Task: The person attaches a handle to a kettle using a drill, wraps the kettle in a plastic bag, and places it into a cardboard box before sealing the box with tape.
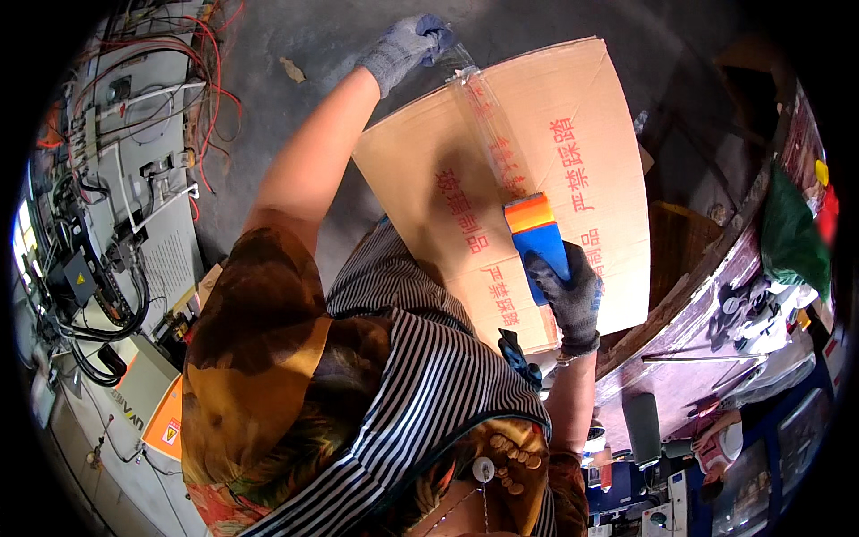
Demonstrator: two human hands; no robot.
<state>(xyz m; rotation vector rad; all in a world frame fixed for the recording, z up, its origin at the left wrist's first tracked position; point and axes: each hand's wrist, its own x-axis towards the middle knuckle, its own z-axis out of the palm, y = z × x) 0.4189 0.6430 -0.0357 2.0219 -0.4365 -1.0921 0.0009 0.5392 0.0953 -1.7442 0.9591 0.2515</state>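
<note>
A large cardboard box (591, 98) with red print stands tilted in front of me. Clear packing tape (488, 134) runs along the middle of its face, from the far edge toward my right hand. Beyond that far edge is my left hand (410, 49), in a grey glove, its fingers closed at the loose end of the tape. My right hand (577, 300), in a dark grey glove, grips a blue block-shaped tool with an orange band (541, 246). This tool rests on the box over the line of the tape; its underside is hidden.
Left of me stands a machine (148, 166) with cables and red wires. A worn purple workbench (662, 385) lies to the right, carrying a green cloth (792, 233) and other items. Another person (718, 447) is at the lower right. A dried leaf (292, 70) lies on the floor.
</note>
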